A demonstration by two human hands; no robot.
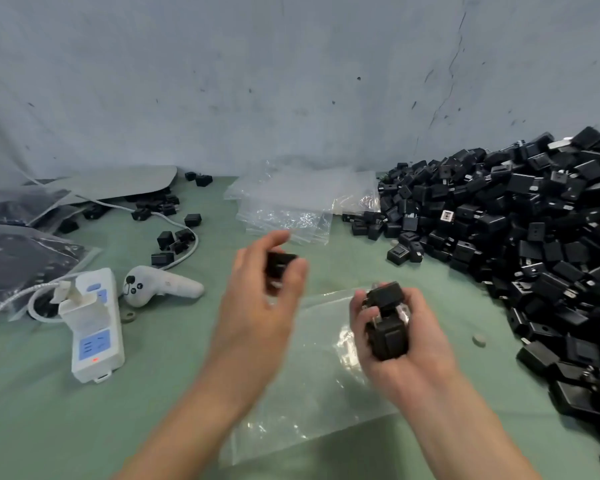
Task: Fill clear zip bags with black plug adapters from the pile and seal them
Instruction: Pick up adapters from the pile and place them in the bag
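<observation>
Clear zip bag (312,403) at 6 o'clock, right hand (426,351) clutching black adapters (387,336), left hand (257,306) pinching single adapter (279,265), adapter pile (534,237) at 3 o'clock

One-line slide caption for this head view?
Left hand and right hand each hold black adapters; a clear zip bag lies flat beneath them, adapter pile at right.

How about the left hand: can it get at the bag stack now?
Probably yes. The bag stack lies just beyond the left hand, nothing between them; but it holds an adapter, which it should drop first.
</observation>
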